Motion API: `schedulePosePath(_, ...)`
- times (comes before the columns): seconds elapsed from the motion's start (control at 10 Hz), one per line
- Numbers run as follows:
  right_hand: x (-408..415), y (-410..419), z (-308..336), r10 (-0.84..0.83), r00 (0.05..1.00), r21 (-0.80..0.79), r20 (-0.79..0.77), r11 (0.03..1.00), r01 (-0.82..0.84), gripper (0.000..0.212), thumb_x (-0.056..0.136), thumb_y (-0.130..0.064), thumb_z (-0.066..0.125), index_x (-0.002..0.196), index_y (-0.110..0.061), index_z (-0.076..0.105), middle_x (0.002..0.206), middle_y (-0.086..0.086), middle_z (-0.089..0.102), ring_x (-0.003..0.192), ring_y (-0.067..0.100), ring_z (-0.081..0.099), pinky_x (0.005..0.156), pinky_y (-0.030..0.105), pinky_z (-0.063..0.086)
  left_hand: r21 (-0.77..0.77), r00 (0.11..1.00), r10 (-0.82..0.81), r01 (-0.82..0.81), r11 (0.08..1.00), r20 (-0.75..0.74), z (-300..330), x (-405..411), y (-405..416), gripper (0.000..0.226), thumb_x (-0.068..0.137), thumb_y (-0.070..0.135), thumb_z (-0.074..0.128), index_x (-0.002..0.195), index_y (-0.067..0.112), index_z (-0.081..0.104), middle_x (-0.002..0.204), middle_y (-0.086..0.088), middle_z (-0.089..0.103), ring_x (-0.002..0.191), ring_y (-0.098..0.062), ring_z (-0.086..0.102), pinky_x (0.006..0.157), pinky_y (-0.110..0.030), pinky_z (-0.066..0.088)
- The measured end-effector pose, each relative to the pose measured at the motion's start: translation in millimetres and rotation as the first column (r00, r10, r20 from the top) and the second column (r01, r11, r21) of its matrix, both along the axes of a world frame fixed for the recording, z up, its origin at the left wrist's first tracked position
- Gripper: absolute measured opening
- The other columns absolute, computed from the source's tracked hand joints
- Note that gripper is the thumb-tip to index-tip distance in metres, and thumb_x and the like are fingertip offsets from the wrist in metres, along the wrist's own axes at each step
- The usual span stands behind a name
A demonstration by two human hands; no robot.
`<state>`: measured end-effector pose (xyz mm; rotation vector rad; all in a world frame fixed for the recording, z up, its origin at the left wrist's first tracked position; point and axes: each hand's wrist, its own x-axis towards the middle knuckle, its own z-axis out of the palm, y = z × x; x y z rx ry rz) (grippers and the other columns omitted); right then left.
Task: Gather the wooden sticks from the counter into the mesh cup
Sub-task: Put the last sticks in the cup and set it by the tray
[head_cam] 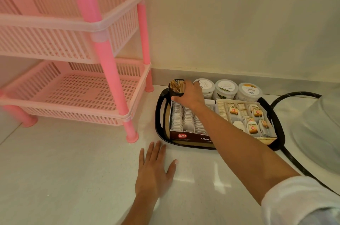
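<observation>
Head cam, only view: R hand [189, 94] reached far fwd to back-left corner of the black tray [158, 114], fingers wrapped round the side of the mesh cup [176, 89], so clamped on it, thumb side toward the tea boxes. Cup stands upright w/ a bundle of wooden sticks [178, 86] inside, tips poking above rim, long axis roughly vertical, leaning slightly toward the hand. Cup sits just beside the white lidded tubs [225, 88] and touching or nearly touching the back edge of the Assam tea box [187, 123]; can't tell which. L hand [153, 171] flat on the counter [73, 169], fingers spread, palm down, holding nothing, well apart from the cup and nearer the pink rack [103, 59] leg. No loose sticks visible on the counter in this shot; any under the L palm would be hidden. Key relation: cup lies fwd and right of the L hand, already inside the R grasp, so R arm is the nearer by far. Judgement: gathering looks done or close to it; next move prob. just settling or releasing the cup. Risk: tipping cup, sticks spill over tea boxes.
</observation>
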<state>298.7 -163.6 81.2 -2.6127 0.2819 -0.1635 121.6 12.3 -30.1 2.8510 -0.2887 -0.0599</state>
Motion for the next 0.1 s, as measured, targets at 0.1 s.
schedulePosePath(0.1,-15.9,-4.8,4.6,-0.042,0.998,-0.065,0.055,0.997,0.045,0.077,0.074,-0.056,0.074,0.134,-0.016,0.046,0.134,0.015,0.046,0.124,0.032,0.042,0.097,0.044,0.044,-0.005,1.000,-0.001,0.000,1.000,-0.024,1.4,2.7,-0.1,0.077,0.090,0.073,0.006,0.155,0.032,0.009,0.164,0.011,0.002,0.150,-0.010,-0.009,0.118,-0.038,-0.016)
